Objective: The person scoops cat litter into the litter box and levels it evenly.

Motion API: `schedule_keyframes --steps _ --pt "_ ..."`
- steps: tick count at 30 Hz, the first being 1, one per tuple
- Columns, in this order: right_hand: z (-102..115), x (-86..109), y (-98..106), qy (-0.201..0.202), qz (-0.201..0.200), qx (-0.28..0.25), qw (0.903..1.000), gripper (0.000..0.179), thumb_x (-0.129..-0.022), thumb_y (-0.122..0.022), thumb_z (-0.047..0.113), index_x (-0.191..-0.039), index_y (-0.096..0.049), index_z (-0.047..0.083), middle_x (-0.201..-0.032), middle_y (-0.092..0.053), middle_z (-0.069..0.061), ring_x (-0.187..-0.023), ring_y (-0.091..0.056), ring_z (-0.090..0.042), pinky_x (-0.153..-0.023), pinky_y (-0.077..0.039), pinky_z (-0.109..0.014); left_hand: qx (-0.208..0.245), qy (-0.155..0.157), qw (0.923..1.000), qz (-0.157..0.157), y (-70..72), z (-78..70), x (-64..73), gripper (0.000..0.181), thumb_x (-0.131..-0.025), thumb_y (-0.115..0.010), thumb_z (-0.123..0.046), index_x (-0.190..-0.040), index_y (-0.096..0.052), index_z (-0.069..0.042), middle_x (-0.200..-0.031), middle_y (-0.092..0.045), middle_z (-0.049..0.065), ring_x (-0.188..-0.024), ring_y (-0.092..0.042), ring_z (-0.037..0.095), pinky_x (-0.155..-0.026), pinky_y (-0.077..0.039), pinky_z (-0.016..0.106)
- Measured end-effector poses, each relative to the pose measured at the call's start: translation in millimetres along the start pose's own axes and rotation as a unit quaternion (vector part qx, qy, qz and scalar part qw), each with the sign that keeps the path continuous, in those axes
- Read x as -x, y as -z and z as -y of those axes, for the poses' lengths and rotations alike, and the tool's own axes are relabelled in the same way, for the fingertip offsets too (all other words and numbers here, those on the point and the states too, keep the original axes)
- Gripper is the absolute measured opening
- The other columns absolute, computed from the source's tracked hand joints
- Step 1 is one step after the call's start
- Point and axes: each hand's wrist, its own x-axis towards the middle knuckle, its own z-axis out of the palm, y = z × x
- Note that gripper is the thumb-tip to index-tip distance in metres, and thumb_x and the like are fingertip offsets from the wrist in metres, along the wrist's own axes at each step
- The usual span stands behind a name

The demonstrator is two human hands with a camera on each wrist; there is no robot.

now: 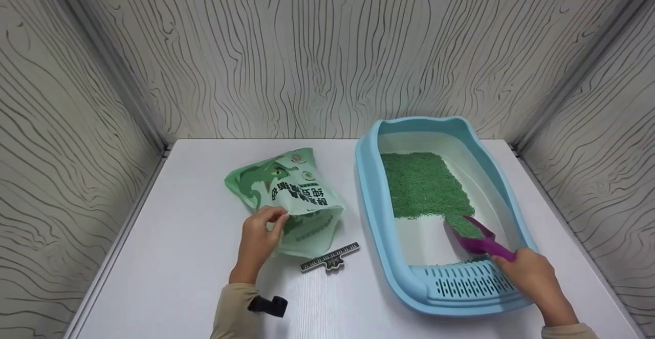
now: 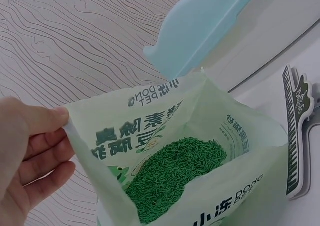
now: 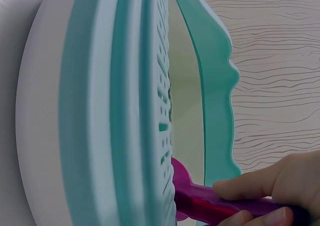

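My left hand [image 1: 261,234] pinches the rim of a pale green cat litter bag [image 1: 307,200] between thumb and fingers. The bag lies with its mouth toward me, and green litter pellets [image 2: 175,171] show inside it in the left wrist view. My right hand [image 1: 535,275] grips the handle of a purple litter scoop [image 1: 481,244]. Green pellets fill the scoop's bowl, which is inside the blue litter box [image 1: 373,226] at the edge of a spread green litter layer [image 1: 424,185]. In the right wrist view the box's slotted front hides most of the scoop's bowl.
A black and white bag clip [image 1: 330,258] with a piano-key pattern lies between the bag and the box. The white table [image 1: 169,236] is enclosed by wood-grain panels [image 1: 266,52] at the back and both sides.
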Motion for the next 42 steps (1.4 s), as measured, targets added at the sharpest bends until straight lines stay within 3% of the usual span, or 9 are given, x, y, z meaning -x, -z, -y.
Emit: schedule_keyframes --steps 5,11,20,42 --pt "4.2 1.5 -2.7 0.004 -0.002 -0.001 1.0000 0.042 -0.090 -0.060 0.021 -0.089 -0.055 -0.021 -0.066 -0.053 -0.014 -0.060 -0.049 -0.021 -0.051 -0.038 -0.028 -0.001 -0.018 0.9998 -0.013 -0.2 -0.6 -0.2 0.006 -0.083 -0.072 -0.006 -0.085 -0.070 -0.001 -0.079 -0.070 0.006 -0.071 -0.065 0.014 -0.065 -0.056 0.023" --pt "7.6 2.9 -4.4 0.013 -0.005 0.002 0.9999 0.043 -0.089 -0.062 0.021 -0.088 -0.055 -0.021 -0.067 -0.053 -0.016 -0.061 -0.049 -0.022 -0.052 -0.038 -0.028 0.006 0.005 1.0000 0.001 0.7 -0.7 -0.4 0.004 -0.083 -0.072 -0.003 -0.087 -0.071 -0.002 -0.080 -0.071 0.006 -0.073 -0.067 0.016 -0.067 -0.057 0.026" --pt "17.0 1.9 -4.9 0.031 -0.009 0.010 0.9994 0.041 -0.089 -0.061 0.023 -0.086 -0.055 -0.017 -0.066 -0.053 -0.014 -0.061 -0.049 -0.021 -0.051 -0.038 -0.028 0.002 0.013 0.9998 0.011 0.5 -0.4 -0.1 0.007 -0.087 -0.070 -0.009 -0.087 -0.071 -0.002 -0.082 -0.072 0.005 -0.074 -0.068 0.017 -0.069 -0.058 0.028" --pt "41.9 5.3 -11.1 0.045 -0.006 0.010 0.9989 0.037 -0.089 -0.062 0.025 -0.085 -0.057 -0.012 -0.064 -0.051 -0.009 -0.059 -0.047 -0.019 -0.050 -0.036 -0.028 0.005 -0.001 1.0000 0.002 0.3 0.3 -0.1 0.004 -0.083 -0.072 -0.004 -0.086 -0.070 -0.002 -0.080 -0.071 0.006 -0.072 -0.067 0.017 -0.067 -0.057 0.027"
